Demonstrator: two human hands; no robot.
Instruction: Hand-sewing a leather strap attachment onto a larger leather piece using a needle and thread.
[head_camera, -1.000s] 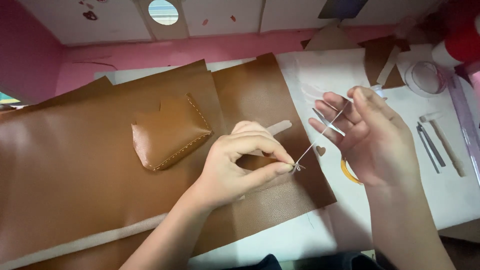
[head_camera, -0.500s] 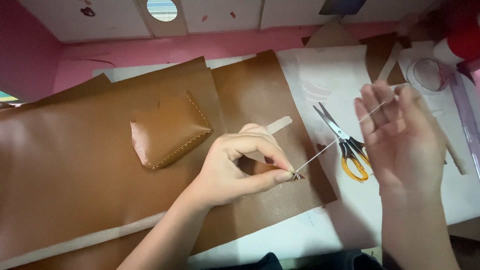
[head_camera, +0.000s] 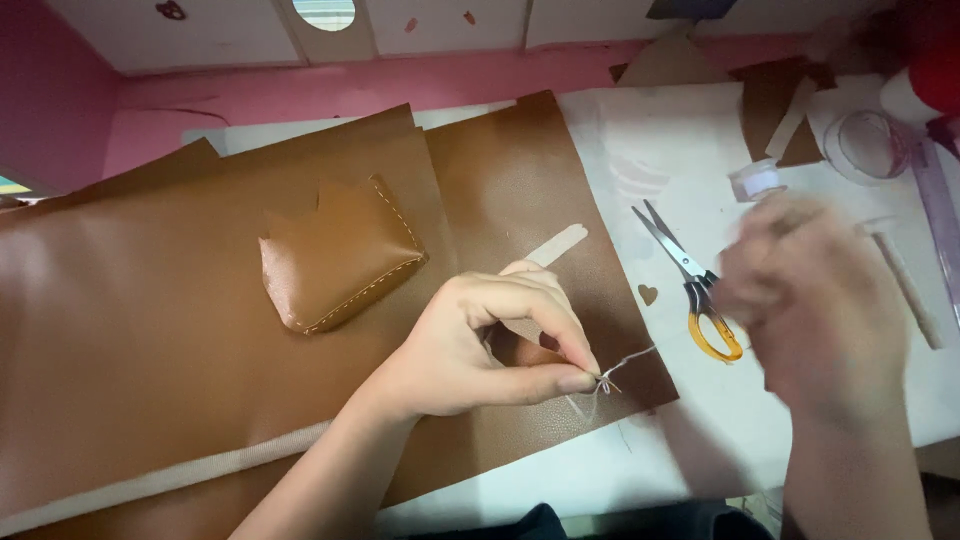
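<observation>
Pale thread (head_camera: 628, 362) is being pinched at its knot by the left hand (head_camera: 490, 345) over brown leather (head_camera: 150, 330). Blurred, the right hand (head_camera: 815, 300) is hovering near the scissors (head_camera: 690, 285) on the bench (head_camera: 700, 170); its fingers' state cannot be told.

Left hand (head_camera: 490, 345) pinching needle and thread (head_camera: 625, 365) over brown leather sheet (head_camera: 150, 330); right hand (head_camera: 815, 300) blurred above scissors (head_camera: 690, 285); stitched pouch (head_camera: 335, 260) nearby.
</observation>
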